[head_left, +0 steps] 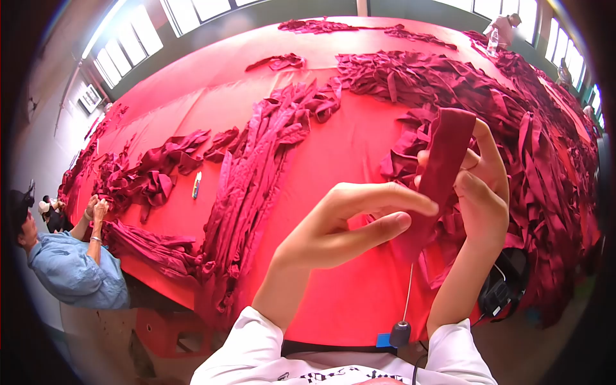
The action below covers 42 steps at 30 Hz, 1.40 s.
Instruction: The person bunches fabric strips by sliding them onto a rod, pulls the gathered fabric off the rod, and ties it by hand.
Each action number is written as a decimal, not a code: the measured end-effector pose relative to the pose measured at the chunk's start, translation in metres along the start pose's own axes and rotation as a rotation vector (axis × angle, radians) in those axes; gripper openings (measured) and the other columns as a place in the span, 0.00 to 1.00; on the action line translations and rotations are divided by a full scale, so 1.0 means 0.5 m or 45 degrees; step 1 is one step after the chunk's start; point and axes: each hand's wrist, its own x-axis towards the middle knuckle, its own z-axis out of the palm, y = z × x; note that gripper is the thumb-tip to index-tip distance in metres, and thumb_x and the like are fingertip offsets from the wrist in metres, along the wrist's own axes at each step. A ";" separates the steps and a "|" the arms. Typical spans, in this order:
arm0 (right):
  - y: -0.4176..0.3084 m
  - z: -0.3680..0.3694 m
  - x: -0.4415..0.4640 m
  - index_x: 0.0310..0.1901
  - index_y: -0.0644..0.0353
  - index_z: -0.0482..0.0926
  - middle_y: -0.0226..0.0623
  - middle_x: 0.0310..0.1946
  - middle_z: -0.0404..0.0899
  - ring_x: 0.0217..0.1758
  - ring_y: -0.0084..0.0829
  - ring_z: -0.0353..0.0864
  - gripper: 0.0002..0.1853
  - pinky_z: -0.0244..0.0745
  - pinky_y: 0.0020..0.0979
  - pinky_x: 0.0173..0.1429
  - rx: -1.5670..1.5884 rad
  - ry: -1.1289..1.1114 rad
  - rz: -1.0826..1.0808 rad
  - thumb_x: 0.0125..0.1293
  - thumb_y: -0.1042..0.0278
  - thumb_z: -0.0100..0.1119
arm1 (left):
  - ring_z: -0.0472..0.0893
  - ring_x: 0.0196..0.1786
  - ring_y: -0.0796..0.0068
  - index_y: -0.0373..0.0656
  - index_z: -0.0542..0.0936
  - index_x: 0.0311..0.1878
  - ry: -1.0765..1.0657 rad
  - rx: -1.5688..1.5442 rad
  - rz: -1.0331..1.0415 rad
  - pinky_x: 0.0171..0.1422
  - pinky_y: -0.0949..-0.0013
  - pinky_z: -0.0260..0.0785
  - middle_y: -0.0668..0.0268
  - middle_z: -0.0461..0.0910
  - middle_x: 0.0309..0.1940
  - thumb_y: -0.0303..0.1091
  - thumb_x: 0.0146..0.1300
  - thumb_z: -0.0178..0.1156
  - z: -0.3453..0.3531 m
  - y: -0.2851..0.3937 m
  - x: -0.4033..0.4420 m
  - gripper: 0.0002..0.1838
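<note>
A dark red fabric strip (443,154) hangs upright in front of me, its top folded over the fingers of my right hand (484,186). That hand is closed around the strip's right edge. My left hand (340,224) is at the strip's lower left, thumb and index finger stretched out with a gap between them. The index fingertip overlaps the strip; whether it presses on it I cannot tell. Below the strip, a thin metal rod with a dark handle (401,333) stands at the table's near edge beside a small blue piece (384,340).
Heaps of dark red strips (532,167) and a long bundle (240,192) cover much of the red table (321,269). A cutter-like tool (196,185) lies left. A person in a blue shirt (77,269) handles fabric there. A bottle (493,42) stands far right near another person (505,29).
</note>
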 end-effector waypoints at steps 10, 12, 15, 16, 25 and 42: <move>-0.027 -0.010 -0.015 0.29 0.73 0.77 0.47 0.17 0.78 0.12 0.34 0.72 0.02 0.65 0.30 0.18 0.425 -0.873 -0.506 0.53 0.88 0.56 | 0.84 0.47 0.48 0.52 0.77 0.54 -0.307 -0.666 0.477 0.50 0.52 0.80 0.55 0.86 0.42 0.38 0.74 0.57 -0.014 0.084 -0.025 0.09; -0.033 0.005 -0.023 0.30 0.74 0.78 0.46 0.16 0.77 0.11 0.31 0.70 0.03 0.61 0.28 0.16 0.381 -0.801 -0.475 0.54 0.88 0.56 | 0.86 0.48 0.49 0.43 0.78 0.46 -0.097 -0.735 0.507 0.55 0.46 0.77 0.57 0.87 0.40 0.37 0.73 0.57 0.018 0.114 -0.050 0.08; -0.021 0.005 -0.017 0.30 0.76 0.79 0.45 0.16 0.76 0.12 0.31 0.69 0.02 0.59 0.29 0.17 0.393 -0.786 -0.418 0.55 0.88 0.58 | 0.82 0.58 0.43 0.47 0.77 0.43 -0.319 -0.781 0.340 0.68 0.51 0.71 0.52 0.86 0.50 0.31 0.72 0.58 0.018 0.139 -0.046 0.02; -0.018 -0.002 -0.010 0.30 0.76 0.78 0.46 0.18 0.76 0.13 0.31 0.70 0.02 0.60 0.29 0.18 0.381 -0.820 -0.393 0.55 0.89 0.58 | 0.81 0.59 0.43 0.46 0.77 0.44 -0.391 -0.771 0.413 0.69 0.49 0.69 0.55 0.86 0.51 0.29 0.72 0.58 0.013 0.128 -0.040 0.01; -0.014 -0.017 -0.001 0.37 0.77 0.78 0.49 0.26 0.79 0.22 0.34 0.78 0.05 0.68 0.29 0.27 0.334 -0.933 -0.337 0.58 0.91 0.59 | 0.79 0.64 0.45 0.47 0.72 0.20 -0.481 -0.532 0.589 0.68 0.46 0.68 0.61 0.84 0.58 0.24 0.65 0.59 0.016 0.130 -0.046 0.16; 0.008 0.001 -0.024 0.72 0.77 0.44 0.61 0.49 0.78 0.36 0.34 0.83 0.44 0.78 0.35 0.46 0.418 -0.458 -0.298 0.59 0.83 0.60 | 0.85 0.31 0.61 0.30 0.81 0.30 0.166 -0.239 -0.035 0.36 0.66 0.76 0.54 0.84 0.26 0.24 0.64 0.60 0.005 0.073 -0.030 0.07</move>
